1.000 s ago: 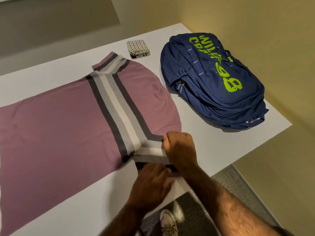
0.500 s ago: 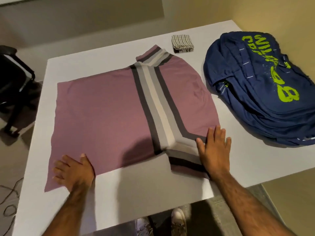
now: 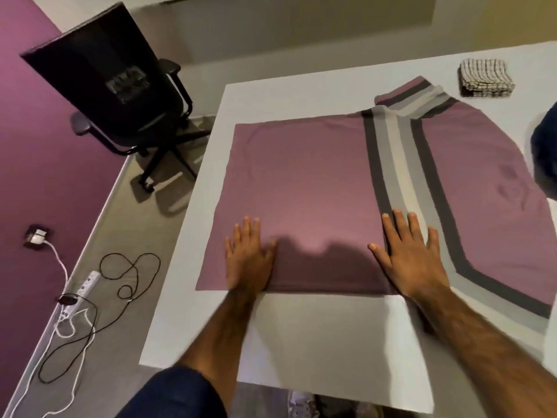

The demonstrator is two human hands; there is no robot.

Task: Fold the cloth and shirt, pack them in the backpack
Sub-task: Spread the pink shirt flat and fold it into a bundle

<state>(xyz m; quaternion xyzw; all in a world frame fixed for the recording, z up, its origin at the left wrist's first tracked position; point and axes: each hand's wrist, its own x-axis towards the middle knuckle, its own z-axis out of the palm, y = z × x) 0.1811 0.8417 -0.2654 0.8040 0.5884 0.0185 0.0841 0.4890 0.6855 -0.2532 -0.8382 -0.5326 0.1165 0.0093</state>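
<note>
Mauve knit fabric covers most of the white table point(image 3: 187, 327): the shirt point(image 3: 301, 182) lies flat, its banded grey and charcoal stripe running from the near right edge to the far side, with both sleeves turned in over the body. The left hand point(image 3: 248, 260) rests palm down on the near hem area, fingers straight and close together, gripping nothing. The right hand point(image 3: 410, 257) lies flat beside the stripe, fingers fanned apart, also holding nothing.

The cloth point(image 3: 485, 77), a small checked square, sits already folded at the far right of the table, well apart from the hands. Only a dark blue sliver of the backpack point(image 3: 545, 158) shows at the right edge, just beside the shirt's shoulder.

The shirt looks light, soft and limp; it will likely sag and crease wherever it is unsupported, and it may slide a little on the smooth tabletop. A sound hold would probably be a pinch at both corners of the near hem, lifting the edge evenly and carrying it toward the collar side, so the layers stay aligned. Pulling from one corner only could skew the fold and drag the tucked sleeves loose. An office chair point(image 3: 126, 86) stands off the table's far left corner.
</note>
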